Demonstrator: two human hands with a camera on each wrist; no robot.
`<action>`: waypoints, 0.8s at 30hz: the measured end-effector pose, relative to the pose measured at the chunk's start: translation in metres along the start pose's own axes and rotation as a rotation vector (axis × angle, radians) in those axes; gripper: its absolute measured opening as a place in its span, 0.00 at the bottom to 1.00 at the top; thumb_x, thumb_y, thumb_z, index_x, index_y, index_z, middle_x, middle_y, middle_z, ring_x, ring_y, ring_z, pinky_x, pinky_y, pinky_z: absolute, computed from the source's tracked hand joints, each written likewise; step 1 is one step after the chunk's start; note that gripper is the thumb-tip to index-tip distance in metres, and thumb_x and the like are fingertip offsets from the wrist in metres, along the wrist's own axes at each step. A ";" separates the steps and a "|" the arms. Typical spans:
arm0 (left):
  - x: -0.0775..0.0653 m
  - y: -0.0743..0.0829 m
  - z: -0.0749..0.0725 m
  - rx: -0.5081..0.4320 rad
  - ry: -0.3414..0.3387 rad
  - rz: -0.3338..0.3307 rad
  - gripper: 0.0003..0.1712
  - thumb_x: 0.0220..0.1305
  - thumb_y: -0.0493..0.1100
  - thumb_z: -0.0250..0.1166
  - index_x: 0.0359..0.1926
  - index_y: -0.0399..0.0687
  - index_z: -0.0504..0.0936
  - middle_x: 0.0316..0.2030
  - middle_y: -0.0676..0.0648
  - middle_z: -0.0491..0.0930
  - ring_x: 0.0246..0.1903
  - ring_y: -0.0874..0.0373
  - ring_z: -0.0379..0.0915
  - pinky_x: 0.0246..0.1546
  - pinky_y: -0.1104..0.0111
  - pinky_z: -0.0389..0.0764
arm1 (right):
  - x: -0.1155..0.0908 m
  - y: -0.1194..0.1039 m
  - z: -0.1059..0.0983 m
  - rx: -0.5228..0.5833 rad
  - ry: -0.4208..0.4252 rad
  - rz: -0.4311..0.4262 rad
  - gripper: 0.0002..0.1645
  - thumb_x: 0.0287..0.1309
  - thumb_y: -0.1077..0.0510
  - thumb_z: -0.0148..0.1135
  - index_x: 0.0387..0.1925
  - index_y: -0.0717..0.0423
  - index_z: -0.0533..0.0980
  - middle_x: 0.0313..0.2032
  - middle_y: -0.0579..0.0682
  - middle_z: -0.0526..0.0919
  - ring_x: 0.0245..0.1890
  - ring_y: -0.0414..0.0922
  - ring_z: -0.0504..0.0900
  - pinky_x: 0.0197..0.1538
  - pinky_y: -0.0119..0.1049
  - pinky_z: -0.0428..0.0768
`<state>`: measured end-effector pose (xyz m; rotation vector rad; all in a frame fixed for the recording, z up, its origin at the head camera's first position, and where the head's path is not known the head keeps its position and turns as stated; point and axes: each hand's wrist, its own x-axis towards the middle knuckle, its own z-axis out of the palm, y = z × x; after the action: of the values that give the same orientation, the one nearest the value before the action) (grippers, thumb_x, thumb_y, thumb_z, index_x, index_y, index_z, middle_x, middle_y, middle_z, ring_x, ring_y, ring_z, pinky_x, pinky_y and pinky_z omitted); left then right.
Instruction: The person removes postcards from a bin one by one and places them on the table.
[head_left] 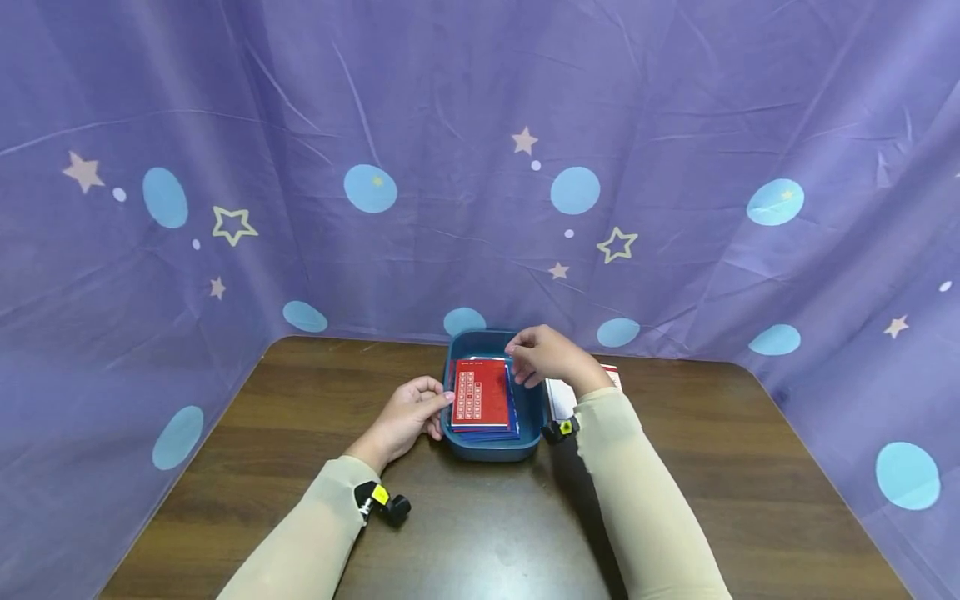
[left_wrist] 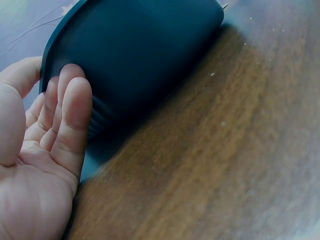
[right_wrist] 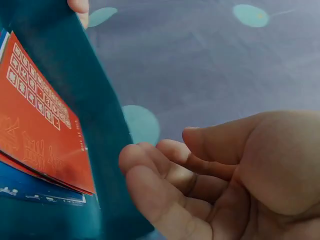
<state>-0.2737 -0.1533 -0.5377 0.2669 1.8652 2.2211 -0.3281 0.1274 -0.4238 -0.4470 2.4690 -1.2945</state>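
Note:
A dark teal plastic bin [head_left: 491, 452] stands on the table with a small stack of thin booklets inside. Topmost lies a red booklet [head_left: 491, 400] printed with rows of white squares; blue booklets [head_left: 514, 423] show beneath it. My left hand [head_left: 408, 415] holds the bin's left rim. In the left wrist view its thumb reaches over the edge and its fingers lie against the outer wall [left_wrist: 140, 50]. Over the bin's far right side, my right hand [head_left: 551, 358] has loosely bent fingers, with nothing between thumb and fingertips in the right wrist view.
A white booklet or sheet with red print [head_left: 561, 400] lies on the table right of the bin, partly covered by my right forearm. The brown wooden table [head_left: 300, 400] backs onto a purple curtain [head_left: 465, 233] with stars and blue spots.

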 end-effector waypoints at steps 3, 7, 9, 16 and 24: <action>0.000 0.000 -0.001 -0.001 0.003 -0.006 0.12 0.74 0.40 0.69 0.42 0.40 0.73 0.21 0.48 0.82 0.14 0.59 0.77 0.14 0.71 0.82 | 0.017 -0.008 0.007 -0.015 -0.051 0.054 0.15 0.77 0.59 0.60 0.52 0.70 0.82 0.35 0.67 0.89 0.30 0.53 0.90 0.39 0.48 0.95; 0.000 0.001 -0.001 0.000 -0.007 -0.002 0.12 0.74 0.40 0.69 0.42 0.40 0.73 0.20 0.49 0.82 0.14 0.59 0.77 0.14 0.71 0.82 | 0.033 -0.015 0.018 -0.125 -0.102 0.160 0.16 0.74 0.58 0.65 0.51 0.69 0.81 0.36 0.68 0.90 0.29 0.51 0.91 0.37 0.46 0.95; 0.000 0.001 0.000 0.003 -0.011 0.002 0.12 0.74 0.40 0.69 0.42 0.40 0.73 0.20 0.51 0.83 0.14 0.59 0.77 0.14 0.71 0.83 | 0.040 -0.016 0.022 -0.190 -0.120 0.214 0.16 0.72 0.56 0.69 0.48 0.67 0.82 0.35 0.67 0.90 0.28 0.52 0.92 0.35 0.45 0.95; 0.001 -0.001 0.000 0.005 -0.012 -0.006 0.11 0.75 0.40 0.68 0.42 0.41 0.73 0.19 0.52 0.82 0.14 0.59 0.77 0.14 0.71 0.83 | 0.054 -0.017 0.034 -0.451 -0.144 0.346 0.24 0.63 0.45 0.77 0.37 0.65 0.84 0.34 0.63 0.91 0.27 0.52 0.92 0.27 0.40 0.91; 0.001 -0.001 -0.001 0.003 -0.010 0.003 0.10 0.75 0.39 0.68 0.41 0.41 0.73 0.19 0.51 0.82 0.14 0.60 0.77 0.14 0.71 0.82 | 0.059 -0.013 0.044 -0.510 -0.104 0.359 0.24 0.56 0.46 0.82 0.40 0.60 0.83 0.31 0.58 0.90 0.21 0.50 0.87 0.21 0.37 0.85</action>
<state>-0.2749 -0.1537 -0.5387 0.2808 1.8647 2.2144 -0.3617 0.0635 -0.4447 -0.1620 2.6165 -0.4883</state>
